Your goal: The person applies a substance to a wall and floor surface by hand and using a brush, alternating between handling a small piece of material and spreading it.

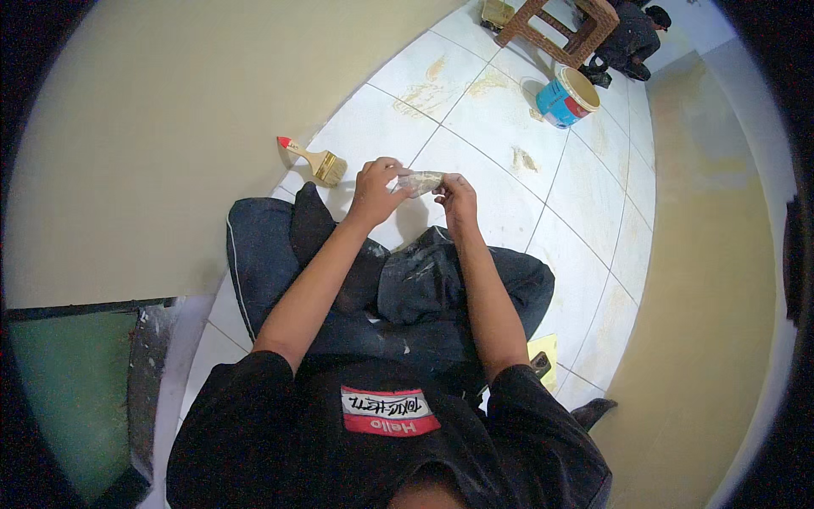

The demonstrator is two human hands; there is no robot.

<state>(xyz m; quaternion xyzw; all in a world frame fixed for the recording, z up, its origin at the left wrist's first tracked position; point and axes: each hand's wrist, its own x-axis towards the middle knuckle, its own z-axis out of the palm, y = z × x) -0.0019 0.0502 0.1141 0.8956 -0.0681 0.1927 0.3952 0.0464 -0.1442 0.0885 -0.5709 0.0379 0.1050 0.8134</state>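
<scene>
My left hand (377,191) and my right hand (457,199) grip a small, pale, flattish object with grimy smears (421,181) between them, above my crossed legs; what exactly it is I cannot make out. The fingers of both hands are bent around its two ends. Left of my hands, a wide paintbrush (327,166) with a wooden handle and red tip lies on the white tiles near the wall.
A blue paint bucket (555,100) stands ahead right, near a brown woven stool (555,30) and a small container (497,13). Another person (636,38) in dark clothes crouches beyond. A yellow item (544,352) lies by my right leg. Walls (136,153) flank the tiled floor.
</scene>
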